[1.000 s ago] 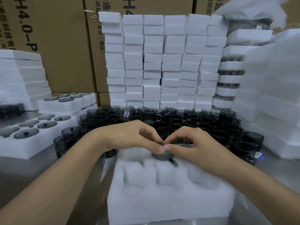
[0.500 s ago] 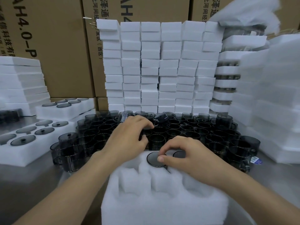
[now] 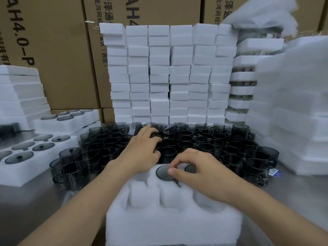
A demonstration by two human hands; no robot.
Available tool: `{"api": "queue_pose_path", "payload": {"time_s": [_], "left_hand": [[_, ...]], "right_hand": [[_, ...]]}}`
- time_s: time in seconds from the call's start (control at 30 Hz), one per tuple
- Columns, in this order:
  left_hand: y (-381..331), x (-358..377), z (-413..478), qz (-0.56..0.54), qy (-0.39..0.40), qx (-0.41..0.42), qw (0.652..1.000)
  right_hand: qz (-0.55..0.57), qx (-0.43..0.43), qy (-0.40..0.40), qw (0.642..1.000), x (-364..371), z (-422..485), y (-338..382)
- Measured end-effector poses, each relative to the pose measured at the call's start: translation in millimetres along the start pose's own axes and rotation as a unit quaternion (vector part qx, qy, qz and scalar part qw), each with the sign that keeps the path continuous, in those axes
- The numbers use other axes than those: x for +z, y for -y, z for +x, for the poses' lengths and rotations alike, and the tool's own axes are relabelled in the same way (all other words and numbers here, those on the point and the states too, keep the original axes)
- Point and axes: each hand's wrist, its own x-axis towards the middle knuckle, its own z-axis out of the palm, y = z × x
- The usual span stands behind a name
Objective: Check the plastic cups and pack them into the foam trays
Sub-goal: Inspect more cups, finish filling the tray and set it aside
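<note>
The right hand (image 3: 198, 167) pinched an upturned cup (image 3: 163, 173) in the far pocket of the foam tray (image 3: 168, 221), likely seating it. The left hand (image 3: 143, 150) curled around a second cup (image 3: 157, 136) among the crowded cups (image 3: 204, 144) beyond, apparently fetching the next.

Left hand (image 3: 142, 150): fingertips are buried in the cups (image 3: 204, 144), so we can't tell if it grips one. Right hand (image 3: 195, 167) covers most of the second cup (image 3: 190, 168) in the tray (image 3: 174, 224). We can't tell whether it pinches or presses the cup (image 3: 163, 174). The tray front and forearms are cut off at the bottom. Box (image 3: 53, 50) print is cropped. Label (image 3: 274, 172) is too small to read.
</note>
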Motion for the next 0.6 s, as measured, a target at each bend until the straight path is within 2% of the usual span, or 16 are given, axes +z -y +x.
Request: {"api": "queue_pose_path", "payload": {"time_s": [0.23,0.3,0.37,0.43,0.6], "left_hand": [[-17.5,-20.3,-24.3,0.058,-0.070,0.062,0.994],[-26.2,-29.6,-35.0,0.074,-0.104,0.099,0.987],[-40.5,-39.9,-42.0,0.071,-0.148,0.146,0.976],[-56.1,-49.2,-46.6,0.063,-0.199,0.196,0.958],[-75.9,-55.3,-50.0,0.076,-0.289,0.285,0.911]], "right_hand": [[-0.014,-0.012,-0.009,1.000,-0.1,-1.2,-0.8],[-0.005,-0.030,-0.083,0.996,0.2,0.3,-4.7],[-0.002,-0.035,-0.211,0.977,-3.7,3.0,-9.6],[0.018,-0.024,-0.292,0.956,-11.8,5.1,-11.3],[0.095,-0.057,-0.311,0.944,-26.2,7.1,-11.5]]}}
